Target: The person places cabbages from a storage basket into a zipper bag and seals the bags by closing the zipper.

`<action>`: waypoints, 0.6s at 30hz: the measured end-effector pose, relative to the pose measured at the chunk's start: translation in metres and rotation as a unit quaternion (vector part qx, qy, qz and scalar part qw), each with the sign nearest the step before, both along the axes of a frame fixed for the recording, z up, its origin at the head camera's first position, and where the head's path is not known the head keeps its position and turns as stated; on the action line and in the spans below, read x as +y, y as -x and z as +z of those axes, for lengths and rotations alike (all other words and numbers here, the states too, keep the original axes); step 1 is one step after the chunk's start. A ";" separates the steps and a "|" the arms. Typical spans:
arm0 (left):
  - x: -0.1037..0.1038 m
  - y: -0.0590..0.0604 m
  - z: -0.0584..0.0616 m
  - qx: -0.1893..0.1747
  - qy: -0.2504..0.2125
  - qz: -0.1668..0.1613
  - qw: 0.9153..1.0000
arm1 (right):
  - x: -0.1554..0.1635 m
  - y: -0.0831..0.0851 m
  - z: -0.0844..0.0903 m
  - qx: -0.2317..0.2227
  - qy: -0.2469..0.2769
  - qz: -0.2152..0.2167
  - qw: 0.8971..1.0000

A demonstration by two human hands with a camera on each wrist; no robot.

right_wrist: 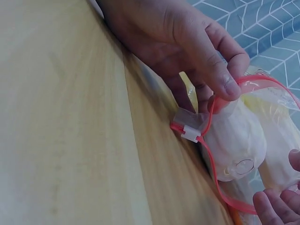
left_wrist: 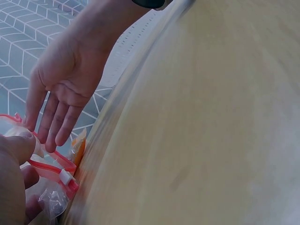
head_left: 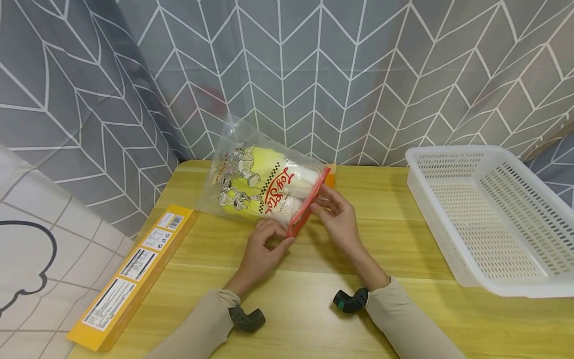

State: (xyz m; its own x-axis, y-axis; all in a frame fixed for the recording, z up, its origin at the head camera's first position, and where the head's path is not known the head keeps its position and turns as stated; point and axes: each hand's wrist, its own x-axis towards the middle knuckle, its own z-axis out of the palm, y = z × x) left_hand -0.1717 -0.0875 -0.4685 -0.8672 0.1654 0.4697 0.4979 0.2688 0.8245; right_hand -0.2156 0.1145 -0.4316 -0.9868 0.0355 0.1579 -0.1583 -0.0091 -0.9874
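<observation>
Two hands (head_left: 263, 249) (head_left: 339, 223) angled inward, right fingers (right_wrist: 237, 60) pinching the bag (head_left: 269, 184)

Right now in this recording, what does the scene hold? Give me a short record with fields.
Surface: wood-grain table
Main item: clear bag, mouth parted
Contents: yellow-and-white items
Slider: white slider at one end of the mouth
Left hand: at the bag's red edge
Right hand: pinches the red edge
Left of bag: yellow-orange box
Right of bag: white basket
</observation>
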 end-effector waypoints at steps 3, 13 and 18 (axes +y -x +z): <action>0.001 0.000 -0.001 0.007 -0.004 0.007 1.000 | 0.000 0.001 -0.001 -0.002 -0.001 -0.003 1.000; 0.007 -0.014 0.027 -0.011 -0.013 0.019 1.000 | 0.004 0.001 -0.007 -0.011 0.003 -0.009 1.000; 0.006 -0.011 0.023 -0.015 -0.014 0.019 1.000 | 0.007 0.004 -0.009 -0.022 0.015 -0.007 1.000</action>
State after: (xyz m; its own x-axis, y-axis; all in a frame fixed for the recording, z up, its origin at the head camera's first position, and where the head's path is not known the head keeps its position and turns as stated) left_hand -0.1604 -0.0815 -0.4460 -0.8865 0.1193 0.4471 0.4625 0.2647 0.8462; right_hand -0.2192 0.1214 -0.4409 -0.9920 0.0540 0.1138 -0.1159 -0.0367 -0.9926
